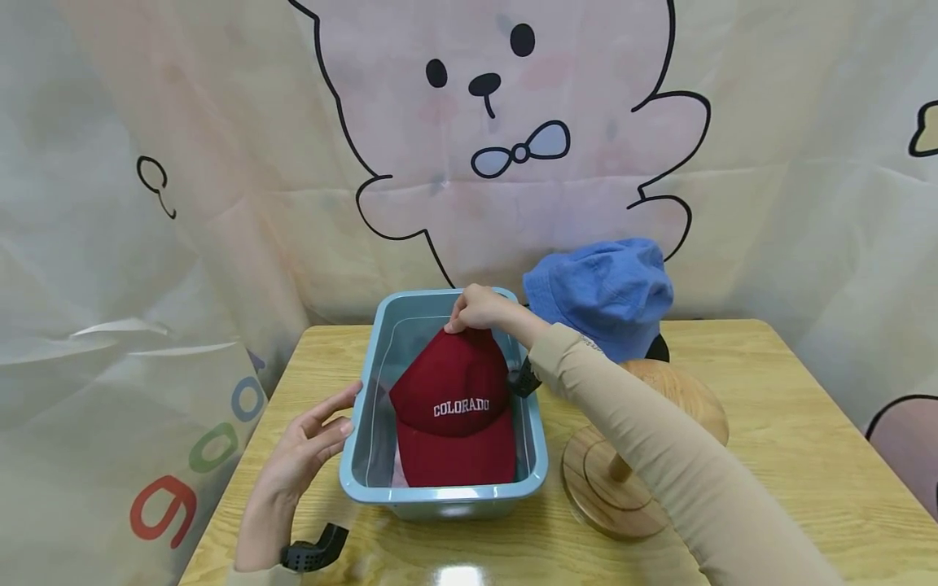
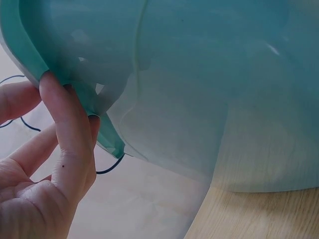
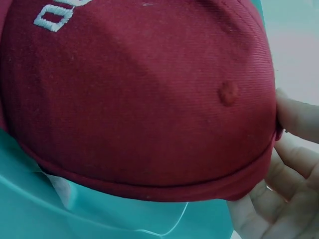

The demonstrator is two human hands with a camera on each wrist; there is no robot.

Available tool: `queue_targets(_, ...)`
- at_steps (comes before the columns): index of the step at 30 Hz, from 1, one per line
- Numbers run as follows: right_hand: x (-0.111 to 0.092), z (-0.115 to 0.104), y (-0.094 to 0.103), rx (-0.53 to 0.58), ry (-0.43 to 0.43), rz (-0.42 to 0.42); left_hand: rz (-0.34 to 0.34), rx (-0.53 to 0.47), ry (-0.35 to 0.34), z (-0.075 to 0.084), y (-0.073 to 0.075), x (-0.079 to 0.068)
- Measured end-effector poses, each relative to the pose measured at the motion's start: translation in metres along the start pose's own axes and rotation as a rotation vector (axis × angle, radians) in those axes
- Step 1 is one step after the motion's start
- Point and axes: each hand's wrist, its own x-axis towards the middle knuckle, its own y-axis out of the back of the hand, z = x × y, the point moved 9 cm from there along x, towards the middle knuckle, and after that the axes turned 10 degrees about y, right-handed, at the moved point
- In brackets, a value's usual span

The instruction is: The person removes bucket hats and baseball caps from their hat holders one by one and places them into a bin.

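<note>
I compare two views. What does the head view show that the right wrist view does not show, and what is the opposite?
Only the head view shows the blue hat, the wooden stand, the bear drawing, the left-hand grip at the bin's rim, and the complete word COLORADO.

Only the right wrist view shows a small round spot on the crown of the cap, up close.

Both show the red cap, part of the bin, and the right-hand grip pinching the cap's edge.

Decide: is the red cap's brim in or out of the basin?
In: the head view shows the brim behind the near rim of the basin.
</note>
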Motion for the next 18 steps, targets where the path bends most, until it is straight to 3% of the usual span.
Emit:
queue_targets(6, 0.0038, 0.0027, -0.0032, 0.013, -0.004, -0.007, -0.003, 0.004, 0.002, 0.0008, -0.0003, -0.0005)
queue_targets(18, 0.0082, 0.0023, -0.0088, -0.116, 0.021, -0.001, 0.020, 0.019, 0.014, -0.0008, 0.0011, 0.0006)
